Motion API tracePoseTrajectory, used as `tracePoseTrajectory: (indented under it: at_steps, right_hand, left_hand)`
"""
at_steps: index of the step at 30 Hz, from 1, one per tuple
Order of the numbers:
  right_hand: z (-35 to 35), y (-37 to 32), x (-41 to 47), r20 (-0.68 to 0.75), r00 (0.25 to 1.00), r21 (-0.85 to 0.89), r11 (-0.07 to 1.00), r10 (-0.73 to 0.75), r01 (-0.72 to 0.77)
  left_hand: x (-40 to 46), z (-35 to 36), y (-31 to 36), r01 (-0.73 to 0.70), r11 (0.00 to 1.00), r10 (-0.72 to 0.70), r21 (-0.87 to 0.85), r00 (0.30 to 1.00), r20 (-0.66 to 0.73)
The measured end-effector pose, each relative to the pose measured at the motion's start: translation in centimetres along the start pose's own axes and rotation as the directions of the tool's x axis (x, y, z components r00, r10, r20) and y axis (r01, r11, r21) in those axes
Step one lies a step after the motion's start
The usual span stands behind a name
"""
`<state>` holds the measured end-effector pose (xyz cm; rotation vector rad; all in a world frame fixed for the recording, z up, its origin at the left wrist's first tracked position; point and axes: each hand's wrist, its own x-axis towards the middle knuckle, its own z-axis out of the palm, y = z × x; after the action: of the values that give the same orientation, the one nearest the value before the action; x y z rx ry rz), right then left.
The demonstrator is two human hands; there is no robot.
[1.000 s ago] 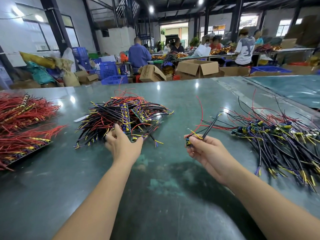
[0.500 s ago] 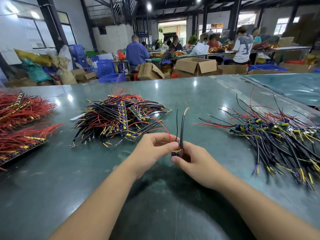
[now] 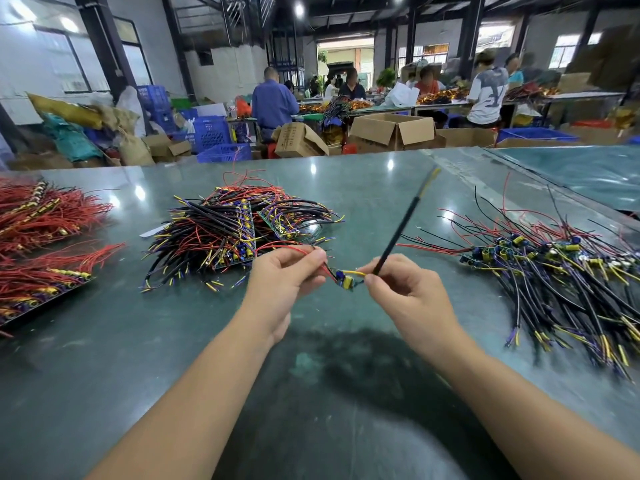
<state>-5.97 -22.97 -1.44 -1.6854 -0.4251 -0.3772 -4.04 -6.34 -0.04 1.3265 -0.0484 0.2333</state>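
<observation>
A small circuit board (image 3: 345,280) with blue and yellow parts hangs between my two hands above the green table (image 3: 207,341). My left hand (image 3: 287,275) pinches its thin red wire (image 3: 298,249). My right hand (image 3: 405,289) pinches the black sleeved wire (image 3: 401,226), which sticks up and away to the right, its yellow tip blurred. A short yellow wire runs from the board to my right fingers.
A heap of wired boards (image 3: 239,230) lies just beyond my left hand. A second heap with black wires (image 3: 554,271) spreads at the right. Red-wired boards (image 3: 41,237) fill the left edge. Cardboard boxes (image 3: 391,131), blue crates and several people stand behind the table.
My hands came together in front of me, then drew slightly apart with the small board between them. The black wire swung from upright to leaning right.
</observation>
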Motion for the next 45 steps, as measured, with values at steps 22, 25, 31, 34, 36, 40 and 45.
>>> tracePoseTrajectory:
  at_steps: [22,25,31,34,36,40,45]
  right_hand:
    - [0.4,0.2,-0.1,0.154,0.943,0.400,0.854,0.294,-0.332]
    - [0.3,0.3,0.1,0.143,0.943,0.355,0.875,0.299,-0.331]
    - [0.5,0.5,0.2,0.175,0.943,0.237,0.917,0.284,-0.320]
    - [0.6,1.0,0.0,0.200,0.940,0.135,0.942,0.277,-0.307]
    - [0.7,1.2,-0.1,0.209,0.941,0.045,0.958,0.268,-0.283]
    - [0.6,1.3,-0.1,0.169,0.954,-0.109,0.967,0.246,-0.230]
    - [0.3,1.3,-0.2,0.081,0.971,-0.257,0.946,0.224,-0.197]
  left_hand:
    - [-0.5,0.7,-0.5,-0.050,0.998,0.052,-0.044,0.998,0.042]
    - [-0.1,0.3,-0.8,-0.097,0.992,0.103,0.082,0.992,-0.070]
    - [1.0,-1.0,-0.9,-0.117,0.979,0.150,0.164,0.967,-0.206]
    - [1.7,-2.1,-0.7,-0.109,0.979,0.148,0.170,0.960,-0.236]
    - [2.0,-2.5,-0.7,-0.092,0.974,0.135,0.208,0.970,-0.202]
    - [2.3,-3.0,-0.8,-0.071,0.962,0.110,0.263,0.984,-0.137]
    - [2.4,-3.7,-0.7,-0.061,0.929,0.106,0.365,0.989,-0.104]
